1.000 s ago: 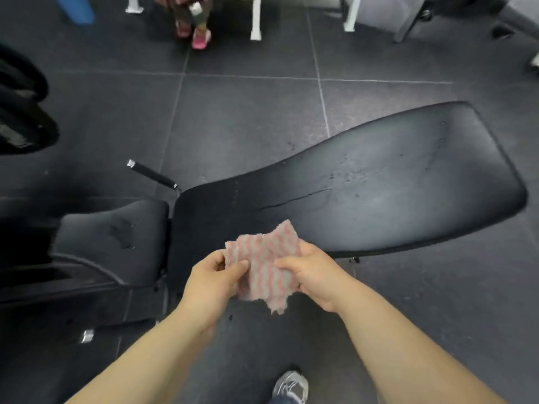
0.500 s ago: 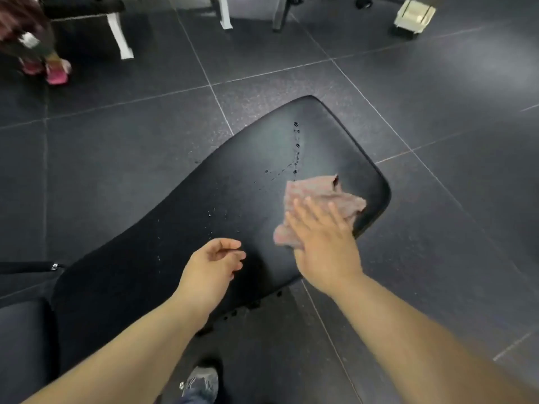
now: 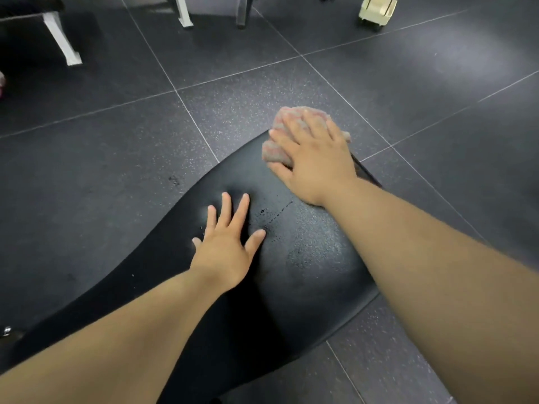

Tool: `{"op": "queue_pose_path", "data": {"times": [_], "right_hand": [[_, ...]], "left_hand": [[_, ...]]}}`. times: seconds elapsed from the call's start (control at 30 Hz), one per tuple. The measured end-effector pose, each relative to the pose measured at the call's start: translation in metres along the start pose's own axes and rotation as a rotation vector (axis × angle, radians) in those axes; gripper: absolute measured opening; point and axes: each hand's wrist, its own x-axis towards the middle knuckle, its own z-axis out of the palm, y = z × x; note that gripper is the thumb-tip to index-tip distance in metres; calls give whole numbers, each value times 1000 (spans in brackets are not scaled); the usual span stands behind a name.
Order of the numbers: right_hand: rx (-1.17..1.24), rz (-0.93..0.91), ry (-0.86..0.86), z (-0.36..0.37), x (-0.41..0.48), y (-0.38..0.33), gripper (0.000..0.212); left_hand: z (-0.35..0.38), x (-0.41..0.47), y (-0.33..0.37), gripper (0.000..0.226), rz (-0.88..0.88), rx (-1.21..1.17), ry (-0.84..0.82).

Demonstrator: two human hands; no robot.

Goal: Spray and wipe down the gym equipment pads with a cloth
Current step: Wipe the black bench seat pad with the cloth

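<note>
**gymrat22:** where's the cloth?
**wipedown_guy:** far end of the pad, under the flat right hand. Left hand spread open mid-pad, nearer. Pad runs back toward the body, so I'd pull.

Dark grey rubber floor tiles, flecked with pale specks, fill the view, split by thin light seams. A small dark scuff marks one tile. Along the top edge stand a white angled frame leg at left, a second white leg and a dark leg near the middle, and a pale yellowish box at right. Soft light sheens the upper right tiles.
</note>
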Motion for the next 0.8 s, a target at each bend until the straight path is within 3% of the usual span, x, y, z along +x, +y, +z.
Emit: {"op": "queue_pose_path", "data": {"times": [0.13,0.23,0.43,0.57,0.67,0.8], "right_hand": [[42,1,10,12,-105,-7,60],[44,5,4,21,-163,0,56],[18,21,145,20,-35,-6,50],[27,6,34,10,26,-10,53],[36,34,97,10,-27,-2,56],[60,75,59,24,-164,-4,53]], "left_hand": [[-16,3,-5,84,30,17,127],[-23,14,-7,94,19,20,106],[-21,18,-8,94,33,84,98],[-23,20,-8,94,42,84,101],[-23,19,-9,94,32,72,93],[-23,19,-8,95,17,67,82]]}}
